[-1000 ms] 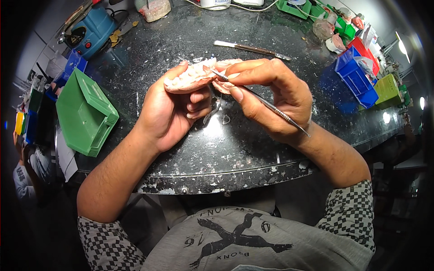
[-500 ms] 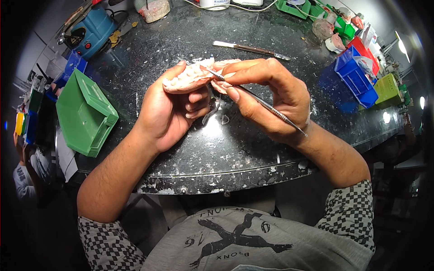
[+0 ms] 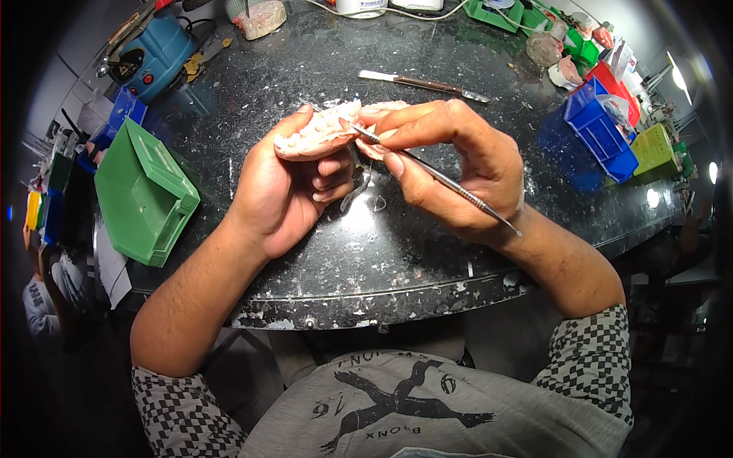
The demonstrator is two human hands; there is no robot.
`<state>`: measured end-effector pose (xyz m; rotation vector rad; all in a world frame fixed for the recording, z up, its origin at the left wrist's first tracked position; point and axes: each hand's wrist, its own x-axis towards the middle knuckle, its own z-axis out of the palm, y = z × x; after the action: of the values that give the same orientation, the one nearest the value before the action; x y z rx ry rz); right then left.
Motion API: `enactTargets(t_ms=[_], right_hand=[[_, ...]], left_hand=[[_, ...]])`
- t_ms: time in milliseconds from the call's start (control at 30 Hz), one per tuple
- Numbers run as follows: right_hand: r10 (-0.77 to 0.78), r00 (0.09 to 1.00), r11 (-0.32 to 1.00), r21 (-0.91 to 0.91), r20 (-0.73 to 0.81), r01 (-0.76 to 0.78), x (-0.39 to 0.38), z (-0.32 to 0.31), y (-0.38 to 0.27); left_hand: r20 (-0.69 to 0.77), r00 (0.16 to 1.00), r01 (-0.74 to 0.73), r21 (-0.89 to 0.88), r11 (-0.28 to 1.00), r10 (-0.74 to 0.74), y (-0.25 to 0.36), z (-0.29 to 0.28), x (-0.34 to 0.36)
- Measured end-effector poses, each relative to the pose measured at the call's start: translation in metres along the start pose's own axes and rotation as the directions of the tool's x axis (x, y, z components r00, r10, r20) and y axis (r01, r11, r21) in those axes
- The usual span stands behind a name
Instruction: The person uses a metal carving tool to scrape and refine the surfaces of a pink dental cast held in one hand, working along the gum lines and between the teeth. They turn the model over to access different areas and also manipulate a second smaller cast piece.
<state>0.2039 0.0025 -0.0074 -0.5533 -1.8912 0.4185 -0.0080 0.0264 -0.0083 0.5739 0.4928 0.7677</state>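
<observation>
My left hand (image 3: 279,179) is closed on a pale pink dental cast (image 3: 317,139), thumb along its left side and fingers curled beneath. Tooth shapes show along its upper edge. Pinched between thumb and fingers of my right hand (image 3: 462,164) is a thin metal dental carver (image 3: 450,182). The tip of that tool rests at the cast's right part, and its other end points back over my right wrist. My right fingers hide some of the cast's right side. Beyond both hands, a knife with a brown handle (image 3: 427,84) lies on the black worktop (image 3: 366,267).
At left stands a green bin (image 3: 141,191), with a blue machine (image 3: 156,57) farther back. Blue (image 3: 599,133) and red bins (image 3: 620,95) sit at right beside a yellow-green box (image 3: 655,151). More casts (image 3: 261,19) lie along the far side. Another person (image 3: 53,294) is at far left.
The carver's tip has shifted slightly down and right on the cast, and my right fingers have moved a little with it. My left hand keeps nearly the same place.
</observation>
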Motion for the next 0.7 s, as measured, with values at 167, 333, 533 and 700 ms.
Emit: enactTargets(t_ms=[167, 333, 533, 700], right_hand=[[-0.021, 0.999, 1.000, -0.004, -0.037, 0.021, 0.0011, 0.0015, -0.0013], [0.006, 1.000, 1.000, 0.021, -0.012, -0.006, 0.0008, 0.0004, -0.0023], [0.003, 1.000, 1.000, 0.011, -0.021, -0.003, 0.0006, -0.0001, -0.0025], [0.012, 1.000, 0.999, 0.041, -0.013, -0.011, -0.0005, 0.0004, 0.0010]], left_hand=[[0.013, 1.000, -0.007, 0.021, 1.000, 0.007, 0.0005, -0.0011, -0.0002], [0.010, 1.000, -0.005, 0.010, 1.000, 0.005, 0.0000, -0.0025, -0.0003], [-0.026, 1.000, -0.014, 0.008, 1.000, 0.014, 0.0005, 0.0001, 0.0010], [-0.050, 0.999, -0.012, 0.015, 1.000, 0.013, 0.0009, -0.0008, 0.0017]])
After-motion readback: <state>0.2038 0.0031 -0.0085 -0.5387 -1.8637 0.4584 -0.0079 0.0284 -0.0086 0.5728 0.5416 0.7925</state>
